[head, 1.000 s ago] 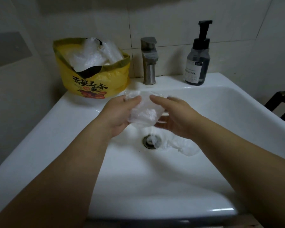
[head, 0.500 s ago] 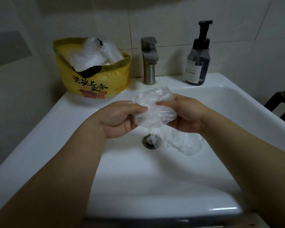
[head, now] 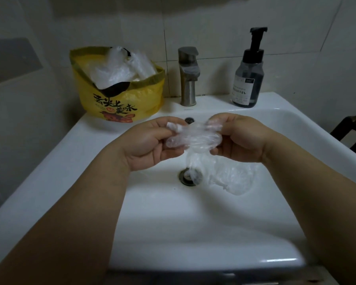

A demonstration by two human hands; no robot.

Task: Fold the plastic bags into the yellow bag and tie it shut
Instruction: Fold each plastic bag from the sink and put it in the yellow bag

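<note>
Folding a clear plastic bag (head: 193, 138) over the sink (head: 70, 161), the left hand (head: 150, 145) and right hand (head: 236, 138) each pinch it. A second bag (head: 234, 177) waits by the drain (head: 190, 176), and the part-filled yellow bag (head: 121, 103), at the back-left corner, is untied.

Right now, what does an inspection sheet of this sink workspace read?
Surface: white sink with centre drain.
Job's things: yellow bag open on back-left ledge, stuffed bags poking out; held bag over basin; loose plastic lying right of drain.
Clutter: pump bottle right of faucet.
Hands: left hand and right hand each pinch the held bag.
Cables: nothing seen.
Surroundings: tiled wall; dark chair frame at right.
</note>
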